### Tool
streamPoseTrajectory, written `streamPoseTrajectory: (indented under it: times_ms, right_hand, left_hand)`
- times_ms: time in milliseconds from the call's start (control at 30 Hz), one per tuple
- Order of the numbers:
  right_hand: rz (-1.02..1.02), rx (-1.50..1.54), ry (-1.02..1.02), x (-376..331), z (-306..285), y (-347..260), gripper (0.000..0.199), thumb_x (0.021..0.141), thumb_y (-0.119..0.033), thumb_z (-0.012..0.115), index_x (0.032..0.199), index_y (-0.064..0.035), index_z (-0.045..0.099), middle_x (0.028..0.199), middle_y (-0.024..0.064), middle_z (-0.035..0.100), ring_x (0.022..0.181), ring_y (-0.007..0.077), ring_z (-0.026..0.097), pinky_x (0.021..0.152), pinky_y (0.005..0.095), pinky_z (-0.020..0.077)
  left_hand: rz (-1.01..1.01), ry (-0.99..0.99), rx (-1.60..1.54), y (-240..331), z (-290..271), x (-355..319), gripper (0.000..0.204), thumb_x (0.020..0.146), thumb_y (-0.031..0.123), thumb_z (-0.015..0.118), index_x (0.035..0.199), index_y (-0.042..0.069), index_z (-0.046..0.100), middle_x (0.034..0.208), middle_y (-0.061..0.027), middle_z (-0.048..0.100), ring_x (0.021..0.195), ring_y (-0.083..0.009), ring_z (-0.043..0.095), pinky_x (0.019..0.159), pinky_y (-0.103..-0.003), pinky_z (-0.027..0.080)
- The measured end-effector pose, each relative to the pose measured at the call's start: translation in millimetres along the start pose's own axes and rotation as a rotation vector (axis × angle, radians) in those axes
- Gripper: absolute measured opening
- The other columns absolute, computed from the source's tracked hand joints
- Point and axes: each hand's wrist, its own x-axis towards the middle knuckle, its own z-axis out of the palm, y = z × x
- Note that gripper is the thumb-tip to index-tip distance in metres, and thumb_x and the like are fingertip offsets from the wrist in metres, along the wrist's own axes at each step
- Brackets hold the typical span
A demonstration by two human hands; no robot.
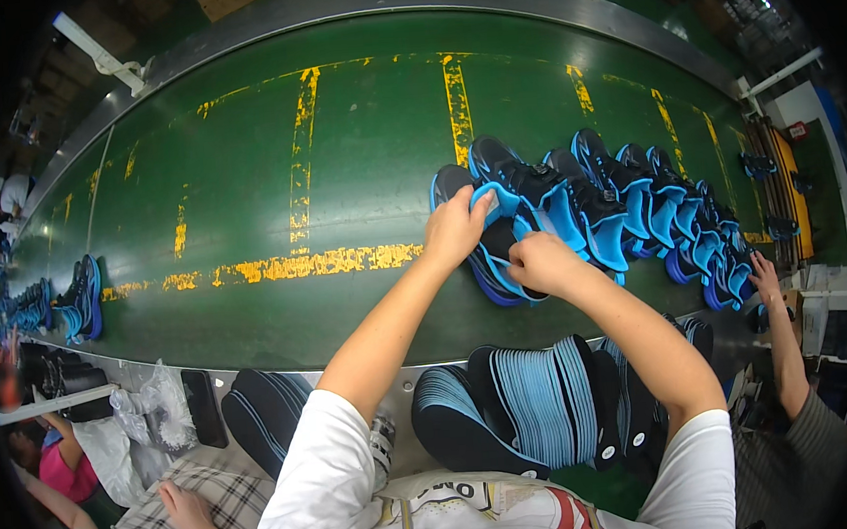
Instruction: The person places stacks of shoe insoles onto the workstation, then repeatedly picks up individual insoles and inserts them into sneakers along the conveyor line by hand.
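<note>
A black and blue sports shoe [494,284] lies on the green belt in front of me, its opening facing my body. My left hand [455,227] is closed on its blue-lined upper at the left side of the opening. At the opening's right edge, my right hand [544,262] has curled fingers reaching into the shoe. What those fingertips hold, if anything, is hidden. Several more black and blue shoes [584,192] stand close together to the right. Just below my forearms, thick stacks of black and light-blue insoles [543,403] sit along the belt's near edge.
Another insole stack [266,415] is at the lower left, near a flat black object [203,408] and clear plastic bags [152,417]. A co-worker's hand [764,278] touches shoes at the right. More shoes [81,300] stand far left on the yellow-marked belt [235,189].
</note>
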Motion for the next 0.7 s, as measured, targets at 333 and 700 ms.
streamPoseTrajectory:
  times_ms: [333, 700]
  right_hand:
    - [-0.093, -0.228, 0.192, 25.7, 48.6, 10.3, 0.011, 0.072, -0.010, 0.048, 0.074, -0.0034, 0.057, 0.080, 0.0105, 0.055, 0.082, 0.0235, 0.053, 0.066, 0.0330, 0.0462]
    - [-0.112, -0.317, 0.135, 35.3, 50.7, 13.8, 0.018, 0.076, -0.014, 0.043, 0.084, -0.0051, 0.057, 0.089, 0.0074, 0.057, 0.085, 0.0212, 0.052, 0.075, 0.0315, 0.0416]
  left_hand:
    - [0.062, -0.118, 0.004, -0.5, -3.1, -1.2, 0.029, 0.079, 0.033, 0.054, 0.082, 0.004, 0.048, 0.071, -0.0190, 0.058, 0.070, -0.0392, 0.055, 0.060, -0.046, 0.043]
    - [0.099, -0.029, -0.129, -6.8, 8.3, -0.1, 0.029, 0.080, 0.032, 0.056, 0.084, 0.004, 0.050, 0.063, -0.0145, 0.053, 0.055, -0.0267, 0.050, 0.052, -0.034, 0.040]
